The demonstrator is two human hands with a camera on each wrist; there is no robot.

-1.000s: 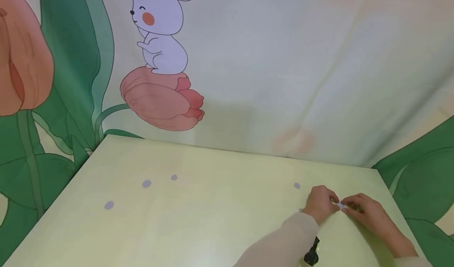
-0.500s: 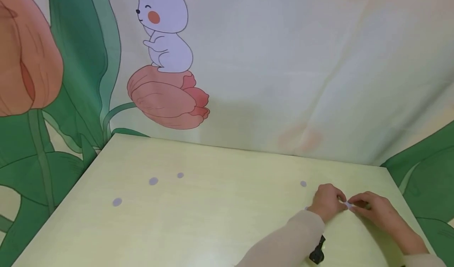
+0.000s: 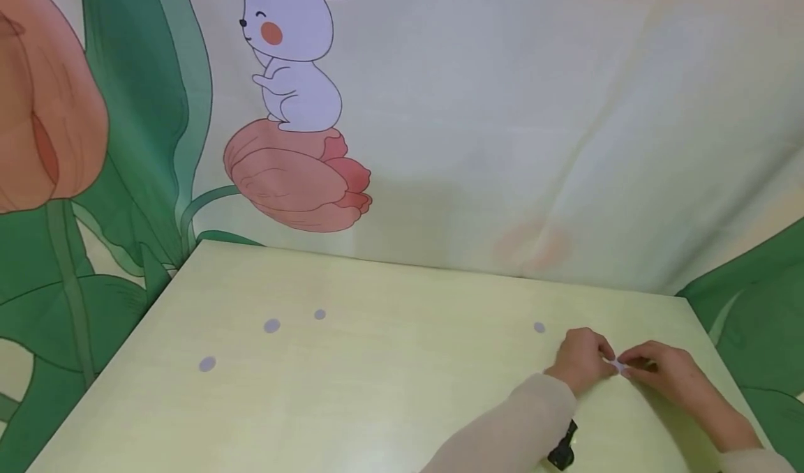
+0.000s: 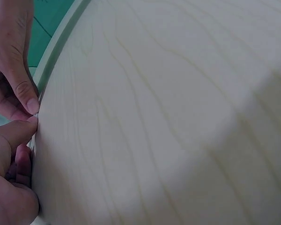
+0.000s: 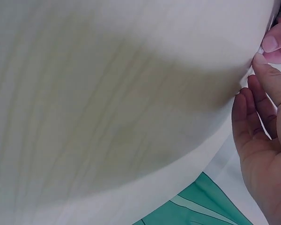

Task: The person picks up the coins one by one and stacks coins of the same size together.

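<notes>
At the right side of the table, both hands meet over a small pale lavender piece [image 3: 619, 367], seemingly one of the flat round spots. My left hand [image 3: 583, 361] pinches its left side between thumb and finger. From the right, my right hand [image 3: 673, 374] pinches the opposite side. In the left wrist view the fingertips of the left hand [image 4: 11, 173] and right hand [image 4: 14, 61] nearly touch, and the piece is mostly hidden. The right wrist view has the right hand [image 5: 267, 126] low and close to the tabletop, its thumb tip against the other hand's fingers.
Flat lavender spots lie on the pale wood-grain table [image 3: 402, 361]: three on the left, including a larger spot [image 3: 272, 326], and another spot [image 3: 539, 327] behind the left hand. A black device [image 3: 563, 448] shows beneath the left sleeve. A printed curtain [image 3: 440, 110] hangs behind the table.
The whole head view has shifted slightly, moving the scene to the right. Both hands keep their pinch on the lavender piece with barely any movement.
</notes>
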